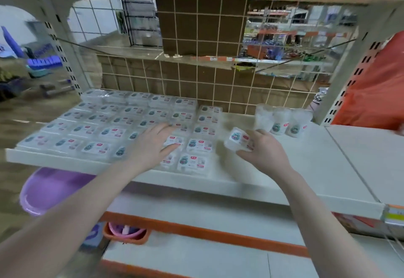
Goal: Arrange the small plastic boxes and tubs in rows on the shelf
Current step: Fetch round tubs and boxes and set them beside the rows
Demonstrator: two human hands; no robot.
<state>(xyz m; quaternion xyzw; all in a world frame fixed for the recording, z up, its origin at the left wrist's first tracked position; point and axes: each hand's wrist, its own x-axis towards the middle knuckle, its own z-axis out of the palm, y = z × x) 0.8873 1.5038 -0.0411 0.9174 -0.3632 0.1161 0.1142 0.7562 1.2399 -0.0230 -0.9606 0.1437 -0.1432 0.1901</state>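
The right hand (265, 151) is pinching a small clear box (239, 139) above the shelf (306, 157); the left hand (153, 144) is lying spread on the rowed boxes (105, 122). Tubs (282, 120) are standing near bare shelf.

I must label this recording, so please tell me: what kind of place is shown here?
Most likely a shop aisle being stocked. The metal shelf holds rows of identical labelled plastic boxes, a price tag sits on its edge, and more stocked shelving shows behind the wire grid.

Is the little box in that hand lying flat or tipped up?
Tipped up. The right hand grips the box above the shelf, its label facing us.
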